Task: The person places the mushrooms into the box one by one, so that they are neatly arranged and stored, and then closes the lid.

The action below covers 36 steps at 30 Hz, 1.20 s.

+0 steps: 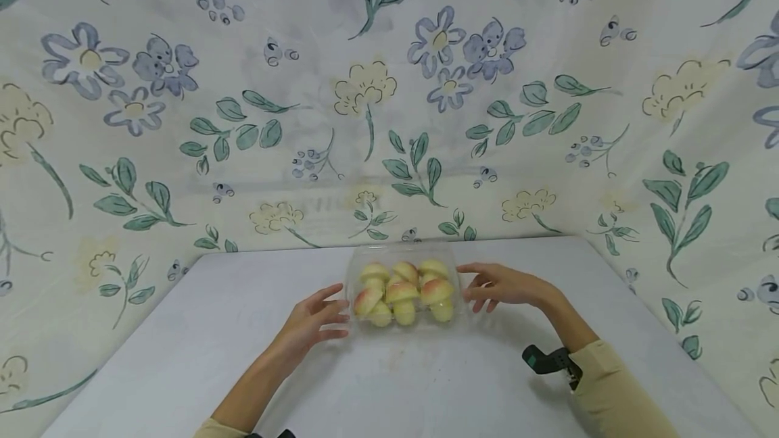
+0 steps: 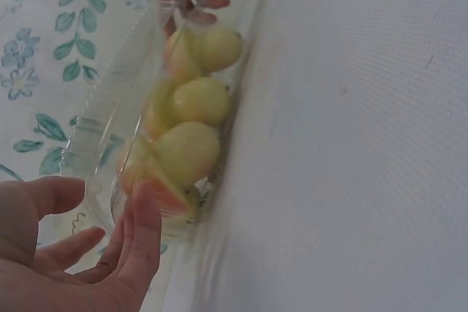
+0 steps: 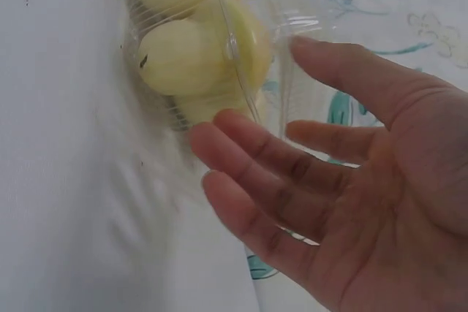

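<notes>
A clear plastic box stands near the back of the white table. Inside it are several mushroom-shaped pieces, pale yellow with a reddish blush on the caps. My left hand is at the box's left side, its fingers spread and loosely bent. On the opposite side my right hand reaches towards the right wall, fingers apart and palm facing the box. In the right wrist view the right fingers curve loosely by the plastic wall. Whether the fingertips of either hand touch the box, I cannot tell.
A white tabletop stretches out in front of the box. Behind it hangs a cloth printed with flowers and leaves, which also runs along both sides. A black wrist device sits at the right sleeve.
</notes>
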Tool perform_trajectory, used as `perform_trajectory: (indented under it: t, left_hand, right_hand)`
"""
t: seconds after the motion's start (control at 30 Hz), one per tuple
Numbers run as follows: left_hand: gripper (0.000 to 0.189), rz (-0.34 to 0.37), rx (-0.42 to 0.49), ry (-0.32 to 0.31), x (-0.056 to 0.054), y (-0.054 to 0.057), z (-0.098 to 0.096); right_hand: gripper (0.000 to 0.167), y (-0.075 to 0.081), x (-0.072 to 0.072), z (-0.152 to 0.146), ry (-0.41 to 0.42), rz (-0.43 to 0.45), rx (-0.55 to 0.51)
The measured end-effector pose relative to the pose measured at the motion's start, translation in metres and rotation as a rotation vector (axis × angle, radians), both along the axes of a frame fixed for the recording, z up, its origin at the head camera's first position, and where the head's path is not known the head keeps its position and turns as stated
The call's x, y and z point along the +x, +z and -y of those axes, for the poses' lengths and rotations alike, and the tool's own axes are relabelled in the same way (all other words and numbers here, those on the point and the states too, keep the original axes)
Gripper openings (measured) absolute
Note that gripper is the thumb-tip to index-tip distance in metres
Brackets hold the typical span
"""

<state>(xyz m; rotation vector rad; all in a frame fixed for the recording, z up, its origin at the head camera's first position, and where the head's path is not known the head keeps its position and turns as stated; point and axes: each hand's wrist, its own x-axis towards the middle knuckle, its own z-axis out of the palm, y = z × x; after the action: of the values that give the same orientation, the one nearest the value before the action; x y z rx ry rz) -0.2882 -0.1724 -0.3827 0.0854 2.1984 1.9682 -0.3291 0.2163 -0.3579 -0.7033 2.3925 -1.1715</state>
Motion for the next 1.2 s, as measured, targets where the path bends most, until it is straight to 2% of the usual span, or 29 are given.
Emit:
perform_trajectory:
  t: [0.33, 0.57, 0.73, 0.97, 1.2]
  left_hand:
    - [0.059, -0.039, -0.033, -0.015, -0.001, -0.004, -0.001]
    - [0.061, -0.071, -0.018, -0.061, -0.001, -0.002, 0.000]
    - [0.064, -0.087, -0.018, -0.093, 0.001, 0.000, 0.001]
    - [0.064, -0.080, -0.015, -0.069, 0.001, 0.001, 0.000]
    - [0.064, -0.072, -0.023, -0.033, 0.001, -0.001, -0.001]
  right_hand:
    - [0.074, 0.000, 0.005, 0.006, 0.033, 0.049, 0.024]
    - [0.076, 0.000, 0.005, 0.011, -0.009, 0.115, -0.011]
    - [0.075, 0.001, 0.007, 0.013, -0.028, 0.111, -0.002]
    - [0.075, 0.002, 0.007, 0.015, -0.035, 0.088, 0.013]
    - [0.076, 0.001, 0.005, 0.015, -0.034, 0.107, 0.001]
